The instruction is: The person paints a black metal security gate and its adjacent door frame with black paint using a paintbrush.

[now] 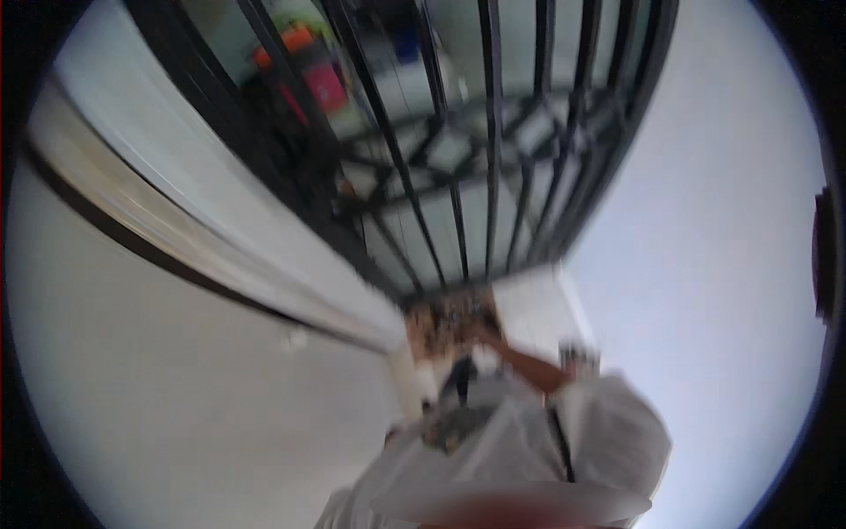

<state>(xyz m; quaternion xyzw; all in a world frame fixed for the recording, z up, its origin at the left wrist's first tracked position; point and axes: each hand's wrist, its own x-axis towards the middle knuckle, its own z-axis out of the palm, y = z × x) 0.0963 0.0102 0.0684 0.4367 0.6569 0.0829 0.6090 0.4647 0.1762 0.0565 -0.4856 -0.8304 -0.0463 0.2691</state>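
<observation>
My right forearm (533, 368) reaches forward from the short grey sleeve. The right hand (478, 335) is a blur above a brown patterned mat (427, 333) on the floor. Its fingers cannot be made out, nor whether they hold anything. Just beyond stands a dark metal gate (491, 167) with upright bars and a band of diamond shapes, the closest large thing to that hand. Whether they touch is unclear. My left hand does not show.
A pale wall (705, 220) rises on the right. On the left runs a white door frame (256, 238) beside another pale wall (176, 353). Behind the bars are a blurred pink item (324, 88) and an orange one (298, 40). A small patterned object (579, 360) lies near my right elbow.
</observation>
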